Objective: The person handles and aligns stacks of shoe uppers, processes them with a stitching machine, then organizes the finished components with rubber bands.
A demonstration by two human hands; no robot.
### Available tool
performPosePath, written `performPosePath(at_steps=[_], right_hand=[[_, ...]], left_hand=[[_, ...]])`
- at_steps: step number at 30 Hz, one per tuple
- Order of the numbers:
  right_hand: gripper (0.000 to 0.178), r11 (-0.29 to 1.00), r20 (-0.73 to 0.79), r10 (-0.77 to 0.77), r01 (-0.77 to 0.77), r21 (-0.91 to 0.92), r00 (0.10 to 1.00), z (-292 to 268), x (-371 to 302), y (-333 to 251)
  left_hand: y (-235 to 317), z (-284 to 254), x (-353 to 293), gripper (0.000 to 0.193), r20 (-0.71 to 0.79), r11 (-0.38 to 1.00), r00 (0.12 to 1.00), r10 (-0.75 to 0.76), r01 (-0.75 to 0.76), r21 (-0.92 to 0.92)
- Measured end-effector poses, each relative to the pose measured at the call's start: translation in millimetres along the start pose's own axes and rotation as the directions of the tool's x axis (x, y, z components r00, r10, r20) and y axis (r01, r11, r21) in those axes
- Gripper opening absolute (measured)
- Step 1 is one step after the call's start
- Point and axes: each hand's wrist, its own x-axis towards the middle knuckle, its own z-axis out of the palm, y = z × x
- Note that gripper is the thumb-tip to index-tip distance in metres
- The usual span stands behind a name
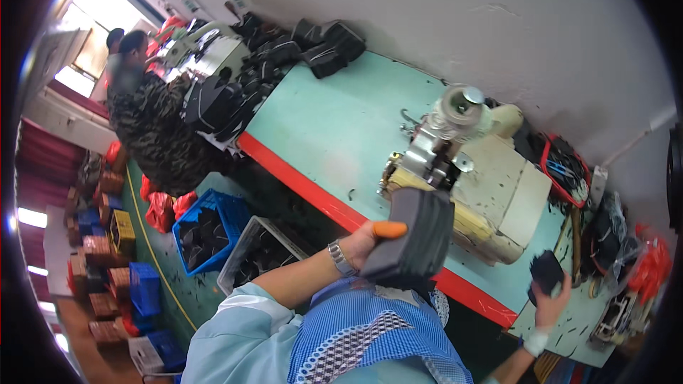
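Observation:
My left hand (361, 243), an orange cover on its thumb, is closed around a thick stack of dark grey cut pieces (407, 236). The stack is held in front of my blue checked apron, before the sewing machine (491, 192) on the table. Off to the right, my right hand (552, 301) grips a small black piece (547, 272) over the table's right end. Whether that is one layer or several, I cannot tell. The fingers beneath both loads are partly hidden.
The pale green table (334, 128) has a red front edge. Black sewn goods (334, 48) are heaped at its far left. A blue crate (238, 206) and a white crate (229, 270) hold dark pieces on the floor. A person in camouflage (160, 124) stands beyond. A red-rimmed basket (546, 163) sits right.

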Motion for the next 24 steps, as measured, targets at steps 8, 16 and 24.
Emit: performPosePath(at_steps=[8,16,24], right_hand=[[0.053,0.323,0.35,-0.879,0.944,-0.064,0.325,121.0,-21.1,-224.6],[0.098,0.414,0.362,-0.857,0.908,0.064,0.366,272.5,2.9,-326.5],[0.077,0.628,0.636,-0.157,-0.421,0.655,0.756,351.1,-48.7,-358.8]], left_hand=[[64.7,19.8,15.5,0.044,-0.247,0.892,0.964,-0.101,0.198,0.407],[195.6,7.5,-60.8,0.06,0.16,0.971,0.98,-0.118,0.148,-0.187],[212.9,-55.5,-137.3,0.092,0.12,0.437,0.879,0.462,-0.343,0.831]])
